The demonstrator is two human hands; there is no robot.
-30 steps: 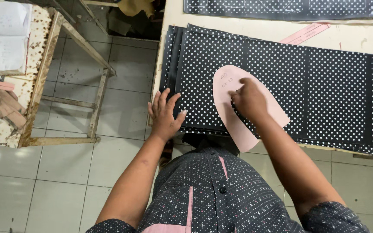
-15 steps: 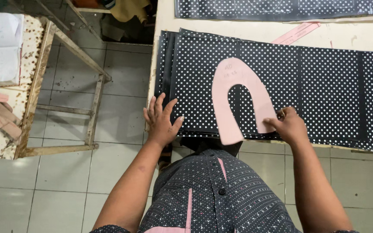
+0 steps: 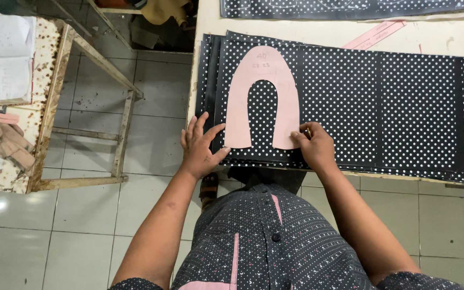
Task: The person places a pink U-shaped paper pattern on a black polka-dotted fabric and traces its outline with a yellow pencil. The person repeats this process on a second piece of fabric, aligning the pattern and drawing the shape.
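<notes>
On the bench (image 3: 205, 32), a pink horseshoe-shaped template (image 3: 264, 80) lies on black dotted fabric (image 3: 404, 107), left hand (image 3: 201, 146) pressing with fingers spread, right hand (image 3: 313, 147) pinching the template's near right leg.

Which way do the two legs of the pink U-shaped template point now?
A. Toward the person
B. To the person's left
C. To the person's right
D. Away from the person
A: the template lies on the dotted fabric with its curved end far from the person and both leg ends near the table edge, one beside the left hand, one at the right hand.
</notes>
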